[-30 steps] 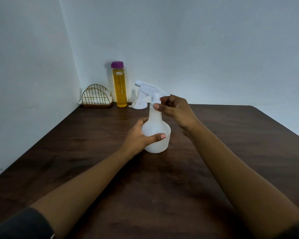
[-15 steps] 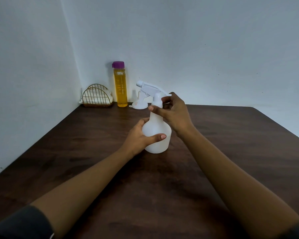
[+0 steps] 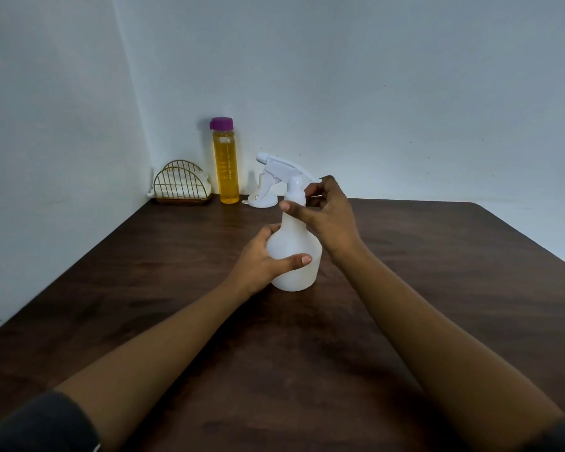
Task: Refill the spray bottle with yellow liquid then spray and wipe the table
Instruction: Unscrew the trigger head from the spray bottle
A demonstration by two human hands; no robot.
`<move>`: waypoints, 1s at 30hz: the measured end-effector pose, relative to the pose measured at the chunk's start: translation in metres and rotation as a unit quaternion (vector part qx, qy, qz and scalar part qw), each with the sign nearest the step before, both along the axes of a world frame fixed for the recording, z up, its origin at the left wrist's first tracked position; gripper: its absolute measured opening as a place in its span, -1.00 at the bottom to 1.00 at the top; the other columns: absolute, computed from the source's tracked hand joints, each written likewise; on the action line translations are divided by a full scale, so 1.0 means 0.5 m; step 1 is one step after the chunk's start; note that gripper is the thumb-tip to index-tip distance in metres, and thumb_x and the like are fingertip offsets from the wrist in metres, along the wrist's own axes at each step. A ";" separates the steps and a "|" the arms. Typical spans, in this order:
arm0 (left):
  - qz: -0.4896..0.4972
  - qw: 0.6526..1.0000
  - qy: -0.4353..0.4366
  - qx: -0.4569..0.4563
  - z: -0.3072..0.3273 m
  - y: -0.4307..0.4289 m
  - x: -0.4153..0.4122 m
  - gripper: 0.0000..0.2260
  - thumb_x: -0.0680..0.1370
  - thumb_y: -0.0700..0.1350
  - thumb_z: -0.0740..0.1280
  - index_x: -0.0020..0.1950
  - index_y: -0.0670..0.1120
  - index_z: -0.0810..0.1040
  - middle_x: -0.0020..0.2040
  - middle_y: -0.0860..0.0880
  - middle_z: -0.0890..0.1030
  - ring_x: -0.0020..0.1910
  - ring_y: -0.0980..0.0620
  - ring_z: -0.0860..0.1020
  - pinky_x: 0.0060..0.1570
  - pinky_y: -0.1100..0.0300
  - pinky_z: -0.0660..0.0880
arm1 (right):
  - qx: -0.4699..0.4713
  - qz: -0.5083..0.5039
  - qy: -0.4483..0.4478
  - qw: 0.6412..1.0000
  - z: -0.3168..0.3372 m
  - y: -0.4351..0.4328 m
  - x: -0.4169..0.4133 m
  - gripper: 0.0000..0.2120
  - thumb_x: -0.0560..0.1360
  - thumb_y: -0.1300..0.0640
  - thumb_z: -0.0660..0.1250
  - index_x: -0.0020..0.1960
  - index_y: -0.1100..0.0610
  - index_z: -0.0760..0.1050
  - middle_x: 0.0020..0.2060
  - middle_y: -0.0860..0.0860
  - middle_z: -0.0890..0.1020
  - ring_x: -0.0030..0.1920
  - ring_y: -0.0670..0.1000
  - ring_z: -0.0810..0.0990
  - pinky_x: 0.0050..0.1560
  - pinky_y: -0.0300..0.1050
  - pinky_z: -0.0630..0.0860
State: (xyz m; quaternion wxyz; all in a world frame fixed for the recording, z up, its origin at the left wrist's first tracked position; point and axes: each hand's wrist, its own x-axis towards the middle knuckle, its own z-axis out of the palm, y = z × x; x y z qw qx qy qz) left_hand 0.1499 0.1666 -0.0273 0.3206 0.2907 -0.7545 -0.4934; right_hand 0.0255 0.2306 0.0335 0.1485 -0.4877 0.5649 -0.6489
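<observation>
A white translucent spray bottle (image 3: 299, 244) stands upright in the middle of the dark wooden table (image 3: 437, 288). My left hand (image 3: 261, 259) wraps around its round body from the left. My right hand (image 3: 327, 213) pinches the collar under the white trigger head (image 3: 279, 166), whose nozzle points left. A tall bottle of yellow liquid (image 3: 225, 164) with a purple cap stands at the back against the wall, untouched.
A white funnel (image 3: 262, 197) sits upside down on the table next to the yellow bottle. A gold wire holder (image 3: 181, 184) with white napkins fills the back left corner. Walls close the table's left and far sides.
My right hand has turned around the bottle's neck, its thumb swinging forward across the collar. The left hand and the bottle's body have stayed put.
</observation>
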 end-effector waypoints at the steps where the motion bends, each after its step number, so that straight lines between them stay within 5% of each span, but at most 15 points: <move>1: 0.000 1.000 0.001 0.001 0.000 0.000 0.000 -0.22 0.12 0.28 0.50 0.28 0.11 0.37 0.13 0.12 0.57 0.09 0.10 0.55 0.06 0.08 0.55 | -0.006 -0.003 -0.001 1.000 -0.002 -0.001 0.004 -0.64 0.28 0.06 0.56 -0.12 0.04 0.39 -0.11 0.03 0.57 -0.07 0.01 0.60 -0.15 -0.13 0.57; 6: -0.006 1.000 0.005 0.010 -0.001 -0.001 0.002 -0.25 0.15 0.23 0.54 0.27 0.09 0.38 0.12 0.09 0.57 0.09 0.09 0.56 0.06 0.06 0.55 | -0.002 0.119 -0.103 0.988 -0.007 0.008 -0.010 -0.95 0.47 0.22 0.37 -0.08 0.12 0.54 -0.13 0.06 0.64 -0.12 0.01 0.62 -0.09 -0.08 0.55; 10: -0.011 1.000 0.006 0.011 0.000 -0.001 0.001 -0.31 0.19 0.18 0.54 0.25 0.11 0.37 0.11 0.13 0.56 0.09 0.12 0.55 0.04 0.11 0.54 | 0.054 0.227 -0.083 0.969 -0.007 0.018 -0.036 -0.73 0.48 0.09 0.35 0.16 0.09 0.51 0.05 0.02 0.60 0.08 0.04 0.58 0.14 0.02 0.49; 17: -0.013 1.000 0.006 0.010 0.003 0.001 0.002 -0.24 0.14 0.24 0.52 0.28 0.09 0.38 0.14 0.08 0.57 0.10 0.08 0.56 0.10 0.02 0.55 | -0.002 0.017 -0.012 1.000 -0.007 0.000 -0.002 -0.65 0.29 0.09 0.55 -0.10 0.03 0.40 -0.06 0.05 0.57 0.01 0.06 0.60 -0.02 -0.01 0.59; 22: -0.012 1.000 0.004 0.010 0.002 0.000 0.002 -0.22 0.13 0.24 0.53 0.29 0.08 0.38 0.13 0.09 0.58 0.09 0.10 0.57 0.10 0.00 0.55 | 0.000 0.122 -0.087 0.989 -0.010 0.010 -0.013 -0.92 0.47 0.23 0.36 -0.05 0.10 0.53 -0.16 -0.01 0.63 -0.12 -0.03 0.61 -0.09 -0.10 0.54; 25: -0.011 1.000 0.004 0.012 0.003 -0.001 0.002 -0.22 0.13 0.24 0.53 0.28 0.08 0.39 0.11 0.12 0.58 0.08 0.13 0.57 0.09 0.04 0.55 | 0.040 0.220 -0.071 0.972 -0.012 0.015 -0.027 -0.76 0.47 0.14 0.34 0.13 0.01 0.51 -0.03 -0.07 0.63 0.00 -0.06 0.61 -0.01 -0.16 0.55; 30: -0.013 1.000 -0.003 0.003 0.003 0.000 0.003 -0.24 0.14 0.25 0.51 0.27 0.10 0.38 0.11 0.12 0.57 0.09 0.12 0.56 0.06 0.09 0.54 | 0.006 0.075 -0.039 0.996 -0.017 0.002 -0.008 -0.54 0.28 0.07 0.55 0.04 0.04 0.37 0.04 0.06 0.55 0.07 0.04 0.58 0.01 -0.03 0.58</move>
